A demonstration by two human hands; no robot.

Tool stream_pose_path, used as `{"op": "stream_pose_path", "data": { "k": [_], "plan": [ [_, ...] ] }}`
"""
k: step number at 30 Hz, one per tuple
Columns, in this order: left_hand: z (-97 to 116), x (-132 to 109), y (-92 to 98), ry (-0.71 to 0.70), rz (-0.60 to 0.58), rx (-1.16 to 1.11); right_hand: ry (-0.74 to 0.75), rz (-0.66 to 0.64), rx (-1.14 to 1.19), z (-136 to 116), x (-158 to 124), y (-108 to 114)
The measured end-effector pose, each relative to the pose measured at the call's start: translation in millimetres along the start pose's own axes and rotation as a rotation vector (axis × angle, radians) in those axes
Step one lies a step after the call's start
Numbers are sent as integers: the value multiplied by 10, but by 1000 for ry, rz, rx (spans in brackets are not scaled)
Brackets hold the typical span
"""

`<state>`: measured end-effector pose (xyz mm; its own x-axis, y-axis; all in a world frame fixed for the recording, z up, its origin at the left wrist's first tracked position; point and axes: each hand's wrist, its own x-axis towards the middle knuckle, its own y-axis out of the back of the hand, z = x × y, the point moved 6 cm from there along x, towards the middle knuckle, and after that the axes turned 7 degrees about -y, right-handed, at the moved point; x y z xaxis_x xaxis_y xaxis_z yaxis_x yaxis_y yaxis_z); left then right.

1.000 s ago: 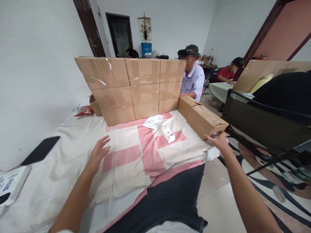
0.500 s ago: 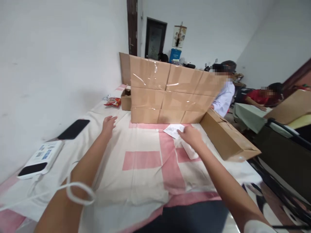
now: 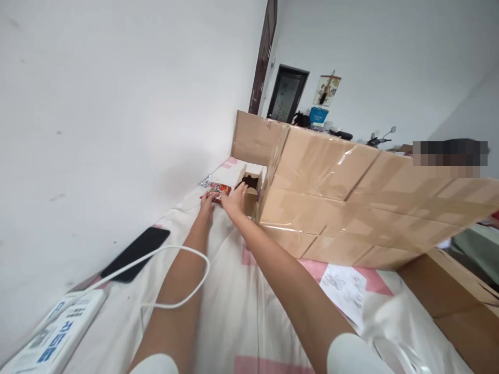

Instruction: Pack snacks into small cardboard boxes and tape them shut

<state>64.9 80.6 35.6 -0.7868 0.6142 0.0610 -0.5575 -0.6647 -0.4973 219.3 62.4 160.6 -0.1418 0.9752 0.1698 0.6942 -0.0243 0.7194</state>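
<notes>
A red snack packet lies at the far left of the cloth, beside a small open cardboard box with something dark inside. My left hand is at the packet's near left edge, its fingers slightly apart and apparently touching it. With fingers spread, my right hand reaches between packet and box; its thumb is by the packet's right edge and its fingertips are at the box. I cannot tell whether these touch. A printed white sheet lies flat to the right of my right forearm.
A tall taped cardboard panel stands across the table, right of the small box. A low cardboard box is at the right. Along the left wall lie a black phone and a white device; a white cable loops over my left forearm.
Both hands have moved forward to the red packet and small box. My right hand has let go of the white sheet, which stays on the table. The view has turned left.
</notes>
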Motion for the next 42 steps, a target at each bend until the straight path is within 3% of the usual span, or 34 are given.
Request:
{"op": "stream_pose_path", "data": {
  "k": [3, 6, 9, 12, 15, 18, 20, 22, 24, 27, 30, 32, 35, 38, 40, 42],
  "plan": [
    [-75, 135, 68, -49, 0, -35, -58, 88, 11, 43, 304, -133],
    [-87, 108, 40, -122, -21, -16, 12, 11, -19, 71, 405, -315],
    [2, 8, -89, -165, -40, 77, 135, -43, -29, 25, 323, -435],
    [347, -143, -181, -224, -58, 205, 244, -34, 8, -75, 134, -400],
    [982, -411, -130, -321, -88, 361, 319, -5, 227, -215, -135, -184],
    [1721, -917, 44, -405, -92, 552, 396, -74, 487, -395, -543, 114],
    [2155, -1423, 162, -444, -67, 680, 461, -177, 600, -491, -896, 339],
    [2465, -2042, 247, -487, -27, 898, 552, -277, 678, -503, -1285, 613],
    [2597, -2710, 300, -527, -17, 1082, 648, -366, 723, -381, -1663, 921],
    [2519, -3687, 313, -698, -107, 1198, 707, -491, 701, 69, -2117, 1403],
    [2206, -4497, 272, -864, -325, 1219, 710, -602, 589, 692, -2456, 1934],
    [1929, -4874, 248, -900, -498, 1235, 731, -651, 477, 1102, -2661, 2310],
    [1475, -5215, 210, -933, -826, 1250, 715, -677, 339, 1655, -2910, 2816],
    [1115, -5394, 161, -1022, -1165, 1164, 655, -698, 255, 2092, -3113, 3142],
    [1030, -5417, 124, -1080, -1246, 1133, 600, -717, 169, 2307, -3227, 3240],
    [1055, -5387, 77, -1085, -1243, 1168, 519, -641, 37, 2462, -3279, 3306]
  ]
}}
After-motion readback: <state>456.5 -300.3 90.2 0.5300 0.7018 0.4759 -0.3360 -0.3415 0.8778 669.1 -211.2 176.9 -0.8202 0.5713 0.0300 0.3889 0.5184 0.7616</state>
